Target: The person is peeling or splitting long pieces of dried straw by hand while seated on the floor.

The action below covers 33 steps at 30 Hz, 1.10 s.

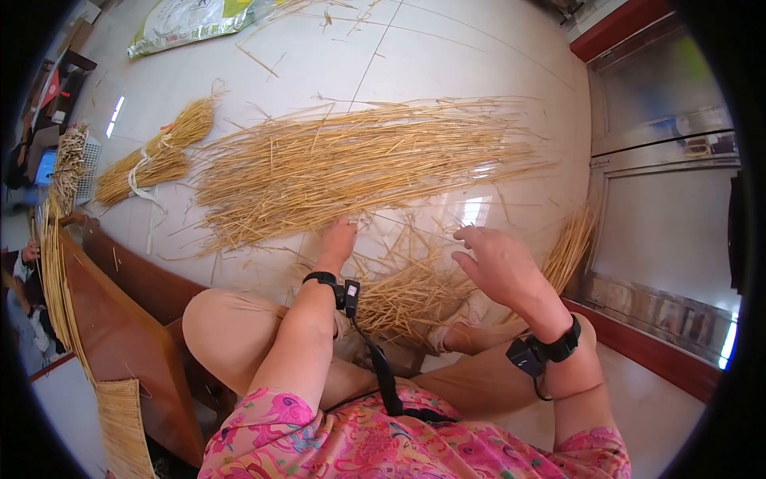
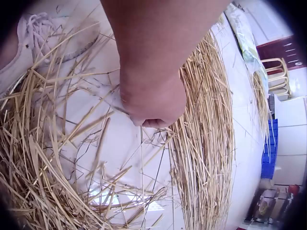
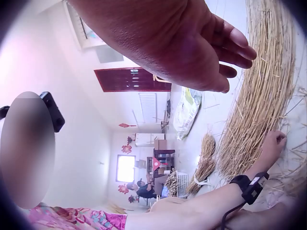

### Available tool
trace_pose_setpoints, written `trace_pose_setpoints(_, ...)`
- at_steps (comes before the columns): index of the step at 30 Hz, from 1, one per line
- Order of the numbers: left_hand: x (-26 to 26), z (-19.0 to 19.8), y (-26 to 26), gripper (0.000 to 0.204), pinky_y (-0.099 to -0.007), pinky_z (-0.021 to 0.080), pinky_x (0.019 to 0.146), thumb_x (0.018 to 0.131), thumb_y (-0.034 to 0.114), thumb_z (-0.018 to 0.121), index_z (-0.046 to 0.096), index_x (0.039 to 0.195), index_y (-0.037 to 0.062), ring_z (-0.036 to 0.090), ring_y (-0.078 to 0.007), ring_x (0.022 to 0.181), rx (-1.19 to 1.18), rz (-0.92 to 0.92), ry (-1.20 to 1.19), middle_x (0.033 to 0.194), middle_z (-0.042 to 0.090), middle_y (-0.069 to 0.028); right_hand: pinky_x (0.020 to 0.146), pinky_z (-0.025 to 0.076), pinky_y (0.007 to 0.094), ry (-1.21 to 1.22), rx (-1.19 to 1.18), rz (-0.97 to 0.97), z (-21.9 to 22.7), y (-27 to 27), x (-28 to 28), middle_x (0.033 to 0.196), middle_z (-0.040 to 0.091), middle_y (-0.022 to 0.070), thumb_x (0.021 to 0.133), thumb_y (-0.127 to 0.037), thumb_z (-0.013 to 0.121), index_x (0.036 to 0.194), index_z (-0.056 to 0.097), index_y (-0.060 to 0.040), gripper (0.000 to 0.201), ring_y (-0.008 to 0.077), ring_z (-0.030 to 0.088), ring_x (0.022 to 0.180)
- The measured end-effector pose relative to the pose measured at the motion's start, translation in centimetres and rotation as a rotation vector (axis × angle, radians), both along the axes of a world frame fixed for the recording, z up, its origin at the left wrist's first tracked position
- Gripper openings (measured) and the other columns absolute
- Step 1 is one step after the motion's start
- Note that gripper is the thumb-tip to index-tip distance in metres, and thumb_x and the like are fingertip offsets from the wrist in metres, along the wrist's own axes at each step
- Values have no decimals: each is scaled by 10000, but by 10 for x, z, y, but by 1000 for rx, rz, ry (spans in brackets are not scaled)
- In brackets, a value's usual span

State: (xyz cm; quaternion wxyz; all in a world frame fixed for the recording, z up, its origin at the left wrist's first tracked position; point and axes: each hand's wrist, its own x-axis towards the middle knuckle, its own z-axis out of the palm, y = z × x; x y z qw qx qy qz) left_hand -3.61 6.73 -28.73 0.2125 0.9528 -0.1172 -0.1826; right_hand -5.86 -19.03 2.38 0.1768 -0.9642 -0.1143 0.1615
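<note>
A wide pile of long golden straw (image 1: 359, 160) lies spread on the white tiled floor (image 1: 447, 56) in front of me. My left hand (image 1: 337, 239) reaches down to the pile's near edge. In the left wrist view its fingers (image 2: 151, 108) are curled under and pinch thin straw stalks (image 2: 142, 148) beside the pile (image 2: 206, 143). My right hand (image 1: 491, 255) hovers above a heap of short, tangled straw (image 1: 407, 291) near my knees. Its fingers (image 3: 230, 48) are straight and relaxed and hold nothing. The right wrist view also shows the left hand (image 3: 273, 143) on the pile's edge.
Tied straw bundles (image 1: 155, 156) lie at the far left, a printed sack (image 1: 187, 20) beyond them. A wooden bench (image 1: 128, 335) and a woven straw mat (image 1: 124, 431) stand to my left. A metal-framed door (image 1: 662, 223) lies to the right, more straw (image 1: 570, 247) against it. My white shoe (image 2: 29, 43) lies in the tangle.
</note>
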Motion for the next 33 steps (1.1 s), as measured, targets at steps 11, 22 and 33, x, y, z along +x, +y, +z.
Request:
trace_pose_setpoints(11,42,58,-4,96,-408,477,708,778,139,590,649,848,108,594,-298,864,-36,-198,174,852,638,-105,699,476,433,32,4,-13,8,-5,0,835,641,180,838,-226,581,999,588,-31,253,365,603,793)
trace_pose_setpoints(22,52,272,-34,131,-225,447,637,850,134,622,644,921,26,537,-72,689,-666,-8,223,768,623,-13,604,500,314,140,621,-237,9,1,-1,762,649,125,855,-191,600,1020,575,8,259,198,635,682)
trace_pose_setpoints(33,11,272,-69,203,-222,449,685,891,136,572,618,1021,-13,546,-84,727,-1038,86,618,848,635,-41,556,485,222,114,1072,-605,10,-26,-5,774,628,69,927,-159,517,920,554,18,181,94,589,633)
